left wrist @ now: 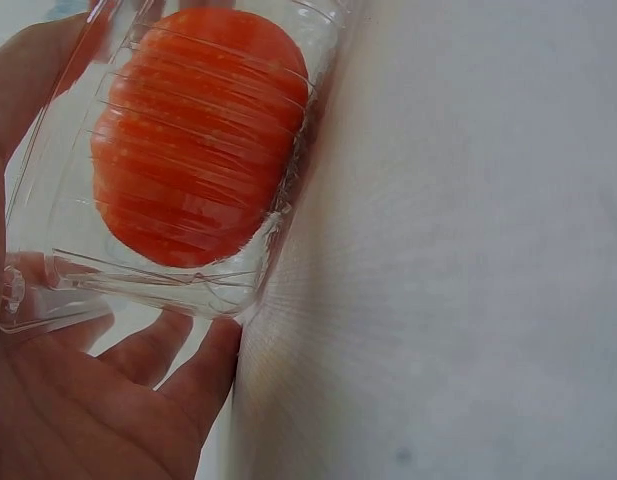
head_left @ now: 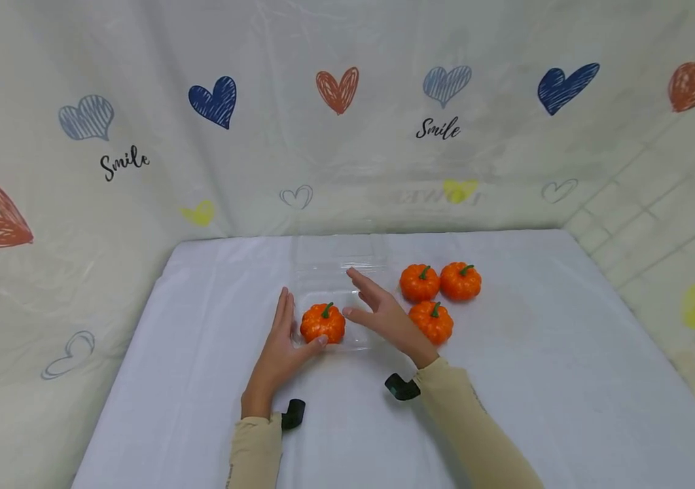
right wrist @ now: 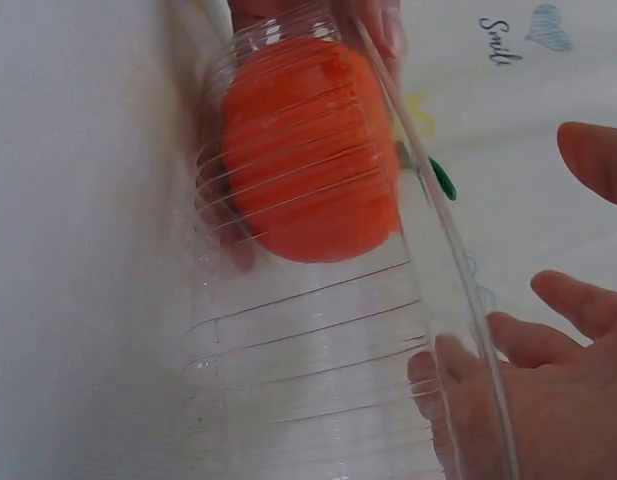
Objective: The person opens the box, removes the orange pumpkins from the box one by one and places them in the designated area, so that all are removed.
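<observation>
A clear plastic clamshell box (head_left: 356, 337) with ribbed walls stands on the table, its lid (head_left: 337, 251) folded back. One small orange pumpkin (head_left: 323, 323) with a green stem sits in the left part of the box. My left hand (head_left: 280, 353) rests along the box's left side, fingers fairly straight and thumb at the front rim near the pumpkin. Above the right part of the box, my right hand (head_left: 388, 320) is spread with nothing in it. In the right wrist view, its fingers (right wrist: 548, 345) show beyond the clear wall, apart from the pumpkin (right wrist: 308, 150).
Right of the box, three more orange pumpkins sit close together: a back left one (head_left: 419, 283), a back right one (head_left: 460, 282) and a front one (head_left: 439, 326) partly behind the right wrist. A white cloth covers the table (head_left: 537, 380). A curtain (head_left: 384, 163) printed with hearts hangs behind.
</observation>
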`<action>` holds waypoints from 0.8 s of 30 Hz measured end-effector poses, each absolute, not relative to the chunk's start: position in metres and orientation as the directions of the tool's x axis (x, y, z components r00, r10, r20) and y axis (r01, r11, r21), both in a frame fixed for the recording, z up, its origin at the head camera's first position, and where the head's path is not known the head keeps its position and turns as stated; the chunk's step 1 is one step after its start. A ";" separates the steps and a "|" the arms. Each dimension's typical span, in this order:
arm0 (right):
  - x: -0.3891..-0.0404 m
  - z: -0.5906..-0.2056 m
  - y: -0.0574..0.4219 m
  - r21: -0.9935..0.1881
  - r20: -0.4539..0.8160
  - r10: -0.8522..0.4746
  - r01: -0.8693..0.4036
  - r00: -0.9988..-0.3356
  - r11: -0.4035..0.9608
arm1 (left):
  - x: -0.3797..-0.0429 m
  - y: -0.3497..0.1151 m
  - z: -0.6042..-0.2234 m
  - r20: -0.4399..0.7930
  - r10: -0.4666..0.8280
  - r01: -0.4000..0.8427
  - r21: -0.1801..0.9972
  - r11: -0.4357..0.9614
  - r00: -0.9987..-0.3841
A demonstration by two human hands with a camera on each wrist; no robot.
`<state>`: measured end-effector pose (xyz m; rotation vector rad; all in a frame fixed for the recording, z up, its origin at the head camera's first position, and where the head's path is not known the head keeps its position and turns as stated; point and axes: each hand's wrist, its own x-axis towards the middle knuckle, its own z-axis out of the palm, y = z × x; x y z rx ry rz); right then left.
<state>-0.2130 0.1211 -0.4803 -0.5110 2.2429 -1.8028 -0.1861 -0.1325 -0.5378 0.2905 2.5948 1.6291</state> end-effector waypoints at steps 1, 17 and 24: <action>-0.214 -0.482 0.120 -0.972 0.030 -0.421 -0.124 -0.906 0.198 | -0.186 -0.132 -0.537 0.043 0.193 0.123 0.897 0.424 -0.980; -0.224 -0.492 0.111 -0.943 -0.163 -0.581 -0.047 -0.797 0.329 | -0.186 -0.132 -0.536 0.043 0.204 0.125 0.904 0.409 -0.978; -0.226 -0.495 0.107 -0.923 -0.202 -0.573 -0.042 -0.795 0.383 | -0.185 -0.133 -0.539 0.055 0.207 0.136 0.907 0.398 -0.977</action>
